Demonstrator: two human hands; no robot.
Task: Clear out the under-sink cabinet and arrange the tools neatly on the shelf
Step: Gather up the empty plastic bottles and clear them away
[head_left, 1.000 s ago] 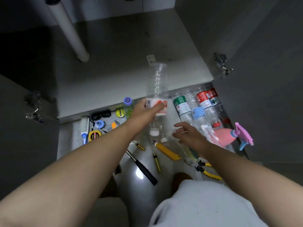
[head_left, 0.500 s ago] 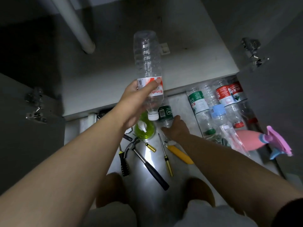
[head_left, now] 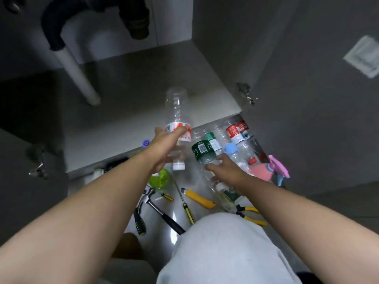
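Near floor: hammer [head_left: 158, 209], yellow-handled screwdriver [head_left: 188, 212], yellow utility knife [head_left: 200, 198] and pliers [head_left: 249, 214] lie loose by the knees, none shelved yet.
Right hand [head_left: 227, 171]: fingers curl round the green-labelled bottle [head_left: 202, 150], just left of the bottle row [head_left: 235, 132].
Left hand [head_left: 164, 148]: wrapped round the red-labelled bottle [head_left: 177, 111] at its label, cap pointing near, base out over the cabinet floor [head_left: 127, 111].
Far left: white drain pipe [head_left: 75, 72].
Risk: two thin, slick bottles at once. A hard squeeze could likely pop one loose onto the tools, or a swing could knock the pink spray bottle [head_left: 264, 171].
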